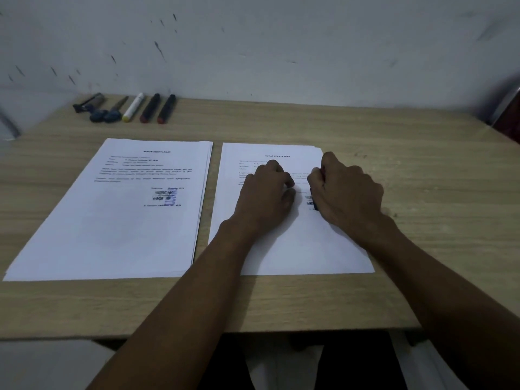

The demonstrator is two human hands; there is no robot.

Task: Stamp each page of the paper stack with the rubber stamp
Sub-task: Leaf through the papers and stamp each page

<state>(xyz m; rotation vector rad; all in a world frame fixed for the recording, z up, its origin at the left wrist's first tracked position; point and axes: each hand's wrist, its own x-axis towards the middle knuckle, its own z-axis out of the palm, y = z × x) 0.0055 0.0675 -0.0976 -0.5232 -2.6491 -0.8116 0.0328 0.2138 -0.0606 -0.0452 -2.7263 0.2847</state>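
On the wooden desk [422, 170], the right paper stack [295, 243] sits at frame centre. The left hand [264, 198] presses it, fingers curled. The right hand [347, 190] grips what seems a dark rubber stamp [314, 202] on its page.

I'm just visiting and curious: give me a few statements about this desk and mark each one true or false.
1. Two paper piles lie side by side on the desk. True.
2. The right hand is empty. False: it grips a stamp pressed on the right pile.
3. The top page of the left pile already shows a stamp mark. True.
4. The markers lie on top of the papers. False: they lie at the desk's far edge, near the wall.
5. The left hand rests on the right pile. True.
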